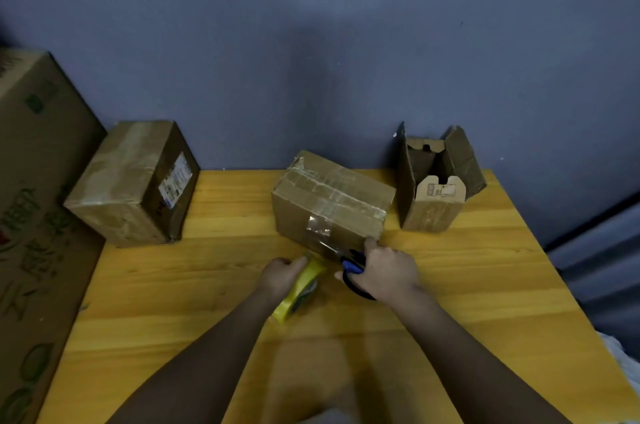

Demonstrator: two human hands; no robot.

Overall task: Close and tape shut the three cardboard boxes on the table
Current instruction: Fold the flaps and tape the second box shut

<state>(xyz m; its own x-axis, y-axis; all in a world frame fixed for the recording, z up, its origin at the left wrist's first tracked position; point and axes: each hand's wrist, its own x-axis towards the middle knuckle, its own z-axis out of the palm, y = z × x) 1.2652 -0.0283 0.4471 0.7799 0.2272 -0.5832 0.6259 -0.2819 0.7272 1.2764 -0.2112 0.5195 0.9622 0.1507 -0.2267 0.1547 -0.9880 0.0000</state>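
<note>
Middle box (332, 197), tape roll (298, 288) in left hand (282, 276), half-hidden scissors (353, 273) in right hand (388, 269)

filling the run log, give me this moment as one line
left hand grips tape roll | right hand holds scissors at middle box | left box taped | right box open

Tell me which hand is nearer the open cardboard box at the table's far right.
Right. The right hand, holding blue-handled scissors, is below-left of the open cardboard box; the left hand is farther left, gripping the yellow tape roll.
</note>
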